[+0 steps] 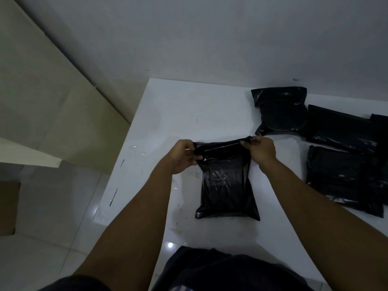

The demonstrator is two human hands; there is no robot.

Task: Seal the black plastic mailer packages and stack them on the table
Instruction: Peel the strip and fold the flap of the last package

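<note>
A filled black plastic mailer (225, 185) lies on the white table (178, 110) in front of me, its flap end pointing away. My left hand (184, 155) pinches the left end of the flap. At the flap's right end, my right hand (261, 149) pinches it too. The flap is stretched between both hands and folded over the mailer's top. Other black mailers lie to the right: one at the back (280, 110), one beyond it to the right (340, 129), and one nearer (344, 177).
The table stands in a corner against a grey wall (210, 38). Its left edge drops to a tiled floor (52, 206). A brown cardboard piece (8, 208) lies on the floor at far left. Thin clear strips lie on the table's left part.
</note>
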